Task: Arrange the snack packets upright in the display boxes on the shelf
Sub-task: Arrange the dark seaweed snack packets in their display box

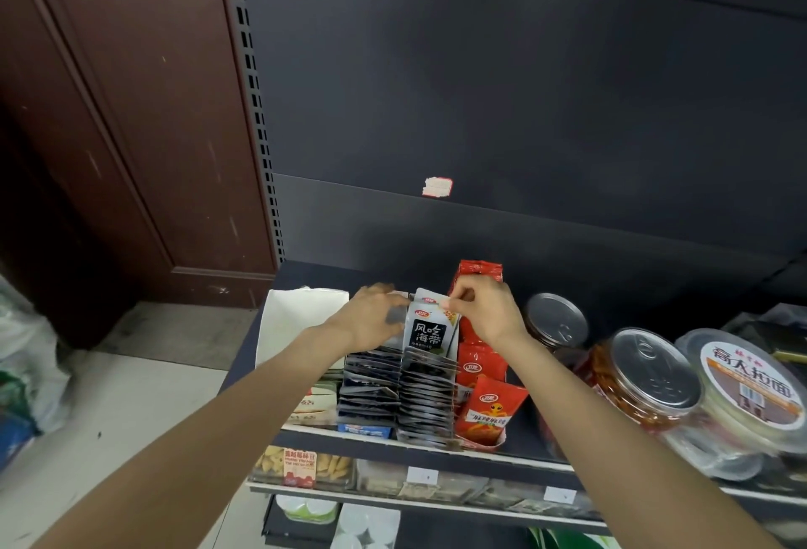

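Black-and-white foil marks the packet (430, 321) that both hands meet at, standing upright at the far end of the right-hand row of dark packets (428, 395) on the shelf (519, 430). In the head view, the only one, its long axis runs up and down and its printed face turns toward the near edge. The right hand (484, 312) pinches its top right corner between thumb and forefinger, the other fingers curled. The left hand (371, 321) comes in from the left with fingers spread and fairly straight against the packet's left side; motion blur hides whether any finger curls round it. Both hands sit right at the packet, so neither needs to reach. As I judge it, the coming move turns on the packet going straight down into the far end of its row, just below it.

Two rows of dark packets fill a display box (364, 428) edge-on, packed from near to far; the left row (371, 382) lies just beside the right one. To the right, touching it, a red-trimmed box (482, 443) holds red packets (491, 411), the nearest leaning forward, and one tall red packet (478, 271) stands behind the right hand. Left of the dark rows stands a white box (297, 321); its contents are not visible. Further right sit clear jars with metal lids (646, 374) and a round tub (751, 387).
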The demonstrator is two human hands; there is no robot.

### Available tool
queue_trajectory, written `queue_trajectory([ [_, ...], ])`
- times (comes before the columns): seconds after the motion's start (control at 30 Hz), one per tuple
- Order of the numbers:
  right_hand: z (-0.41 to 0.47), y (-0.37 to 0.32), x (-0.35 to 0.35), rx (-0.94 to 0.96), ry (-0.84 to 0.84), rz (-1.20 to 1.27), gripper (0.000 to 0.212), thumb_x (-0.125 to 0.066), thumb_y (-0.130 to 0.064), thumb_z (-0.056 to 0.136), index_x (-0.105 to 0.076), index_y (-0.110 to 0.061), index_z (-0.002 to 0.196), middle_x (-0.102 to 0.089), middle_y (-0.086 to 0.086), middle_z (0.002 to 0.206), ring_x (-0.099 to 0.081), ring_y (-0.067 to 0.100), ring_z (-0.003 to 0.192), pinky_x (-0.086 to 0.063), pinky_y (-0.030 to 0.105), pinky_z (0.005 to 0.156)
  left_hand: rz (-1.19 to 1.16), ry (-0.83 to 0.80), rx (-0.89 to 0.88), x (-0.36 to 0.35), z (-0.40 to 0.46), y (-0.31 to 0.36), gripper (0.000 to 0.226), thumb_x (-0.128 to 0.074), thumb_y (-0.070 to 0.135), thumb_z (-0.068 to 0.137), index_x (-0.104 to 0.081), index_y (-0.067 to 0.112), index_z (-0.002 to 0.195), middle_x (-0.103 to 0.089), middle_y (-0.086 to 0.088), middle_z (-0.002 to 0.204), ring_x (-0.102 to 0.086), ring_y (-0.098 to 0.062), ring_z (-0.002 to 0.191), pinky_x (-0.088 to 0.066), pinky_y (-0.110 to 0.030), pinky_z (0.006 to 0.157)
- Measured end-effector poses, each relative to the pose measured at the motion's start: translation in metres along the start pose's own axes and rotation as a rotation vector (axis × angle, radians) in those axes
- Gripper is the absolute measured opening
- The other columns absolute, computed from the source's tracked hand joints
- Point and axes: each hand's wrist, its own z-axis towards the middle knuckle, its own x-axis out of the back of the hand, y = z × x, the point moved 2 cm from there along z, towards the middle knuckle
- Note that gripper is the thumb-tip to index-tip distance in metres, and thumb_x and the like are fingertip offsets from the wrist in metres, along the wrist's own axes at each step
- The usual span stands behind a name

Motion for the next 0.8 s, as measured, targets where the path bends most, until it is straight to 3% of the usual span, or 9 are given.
queue_trajectory([
  [0.3, 0.005, -0.012, 0.026, 0.085, 0.197, 0.048, 0.01, -0.062, -0.026, 0.088, -0.062, -0.018, 0.082, -0.063, -0.003, 0.083, -0.059, 0.016, 0.076, -0.048, 0.032, 0.066, 0.014, 0.045, 0.007, 0.008, 0.004, 0.006, 0.042, -0.048, 0.02, 0.096, -0.045, 0.017, 0.138, -0.042, -0.009, 0.143, -0.033, -0.024, 0.133, -0.021, -0.032, 0.11],
  [0.57, -0.002, -0.027, 0.065, 0.142, 0.324, 0.129, 0.017, -0.056, -0.02, 0.093, -0.069, -0.017, 0.103, -0.069, -0.001, 0.106, -0.064, 0.014, 0.093, -0.054, 0.036, 0.079, -0.038, 0.065, 0.039, 0.014, 0.009, 0.009, 0.042, -0.049, 0.02, 0.095, -0.046, 0.014, 0.136, -0.049, -0.007, 0.14, -0.041, -0.025, 0.129, -0.031, -0.032, 0.107],
  [0.67, -0.007, -0.033, 0.081, 0.141, 0.4, 0.155, 0.017, -0.057, -0.019, 0.093, -0.07, -0.015, 0.103, -0.07, -0.002, 0.105, -0.063, 0.01, 0.091, -0.053, 0.026, 0.073, -0.168, 0.091, 0.061, 0.02, 0.009, 0.012, 0.045, -0.049, 0.018, 0.095, -0.041, 0.013, 0.139, -0.049, -0.008, 0.14, -0.044, -0.024, 0.128, -0.033, -0.027, 0.103],
  [0.73, -0.012, -0.035, 0.09, 0.132, 0.449, 0.174, 0.017, -0.057, -0.019, 0.093, -0.069, -0.015, 0.103, -0.07, -0.002, 0.103, -0.06, 0.005, 0.086, -0.045, 0.013, 0.063, -0.329, 0.148, 0.085, 0.027, 0.009, 0.016, 0.043, -0.047, 0.016, 0.096, -0.043, 0.013, 0.138, -0.058, -0.012, 0.127, -0.056, -0.024, 0.115, -0.04, -0.025, 0.094],
  [0.8, -0.017, -0.036, 0.095, 0.129, 0.467, 0.216, 0.016, -0.058, -0.018, 0.092, -0.07, -0.013, 0.102, -0.07, -0.001, 0.101, -0.059, 0.005, 0.083, -0.042, 0.01, 0.062, -0.608, 0.179, 0.134, 0.033, 0.008, 0.022, 0.037, -0.044, 0.017, 0.098, -0.046, 0.012, 0.135, -0.066, -0.014, 0.104, -0.065, -0.021, 0.086, -0.048, -0.026, 0.08],
])
